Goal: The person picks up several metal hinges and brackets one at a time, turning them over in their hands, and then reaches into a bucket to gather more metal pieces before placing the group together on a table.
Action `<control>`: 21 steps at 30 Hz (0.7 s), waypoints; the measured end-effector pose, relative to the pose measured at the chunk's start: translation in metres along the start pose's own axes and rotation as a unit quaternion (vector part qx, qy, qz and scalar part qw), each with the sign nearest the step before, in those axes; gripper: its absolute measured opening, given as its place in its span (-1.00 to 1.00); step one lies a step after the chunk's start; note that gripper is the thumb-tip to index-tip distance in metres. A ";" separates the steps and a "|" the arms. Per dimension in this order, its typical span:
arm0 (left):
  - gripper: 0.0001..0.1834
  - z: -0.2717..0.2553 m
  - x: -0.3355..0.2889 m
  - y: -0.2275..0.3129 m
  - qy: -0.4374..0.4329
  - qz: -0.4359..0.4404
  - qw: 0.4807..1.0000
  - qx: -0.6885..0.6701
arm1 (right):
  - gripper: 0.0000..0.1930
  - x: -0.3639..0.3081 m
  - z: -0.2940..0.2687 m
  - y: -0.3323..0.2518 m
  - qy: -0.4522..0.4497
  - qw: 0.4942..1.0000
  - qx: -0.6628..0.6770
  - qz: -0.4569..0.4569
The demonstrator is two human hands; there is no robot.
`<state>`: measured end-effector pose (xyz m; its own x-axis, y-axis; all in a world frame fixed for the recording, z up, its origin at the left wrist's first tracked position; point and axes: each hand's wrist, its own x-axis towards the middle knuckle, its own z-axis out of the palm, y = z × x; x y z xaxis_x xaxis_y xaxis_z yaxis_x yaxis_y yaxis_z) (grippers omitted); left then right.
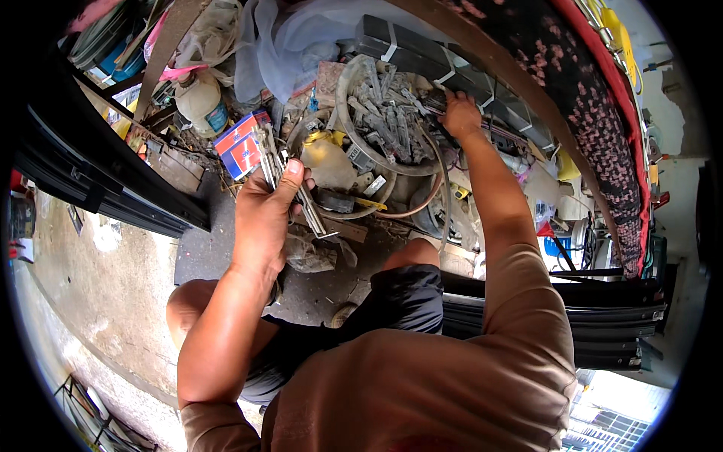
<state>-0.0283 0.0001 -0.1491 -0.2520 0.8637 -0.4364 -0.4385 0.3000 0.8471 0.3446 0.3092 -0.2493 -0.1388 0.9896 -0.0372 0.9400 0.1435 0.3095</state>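
My left hand (273, 197) is closed around a bundle of slim silvery metal rods (309, 209), which stick out above and below the fist. The lowest rod tip angles toward the ground. My right hand (460, 115) reaches far forward, fingers stretched and apart, to the clutter beside the rim of a round basin (343, 94). Dark items lie under its fingertips, too hidden to name. Many grey, dusty metal pieces (392, 113) fill the basin. Just behind my left hand stands a red and blue box (239, 147).
A yellowish plastic container (329, 163) sits in a second round tub between my hands. Long dark strapped bars (410, 49) run behind the basin. A white jug (201, 104) stands at the far left. Black stacked profiles (557, 316) lie to my right. A hose (444, 184) hangs over the basin's edge.
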 end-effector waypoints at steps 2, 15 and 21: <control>-0.75 0.002 0.001 -0.001 -0.007 0.000 1.000 0.013 | -0.20 0.007 0.022 0.011 0.034 0.999 -0.012 0.008; -0.81 0.008 0.000 0.003 -0.002 -0.001 1.000 -0.011 | -0.59 0.042 0.016 0.042 0.061 0.937 0.329 -0.104; -0.80 0.005 0.001 0.002 0.005 -0.002 1.000 -0.004 | -0.70 0.017 0.040 0.039 -0.068 0.997 -0.009 -0.033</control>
<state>-0.0247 0.0033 -0.1462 -0.2588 0.8589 -0.4420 -0.4463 0.2995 0.8433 0.3910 0.3322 -0.2759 -0.1561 0.9700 -0.1864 0.9244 0.2099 0.3184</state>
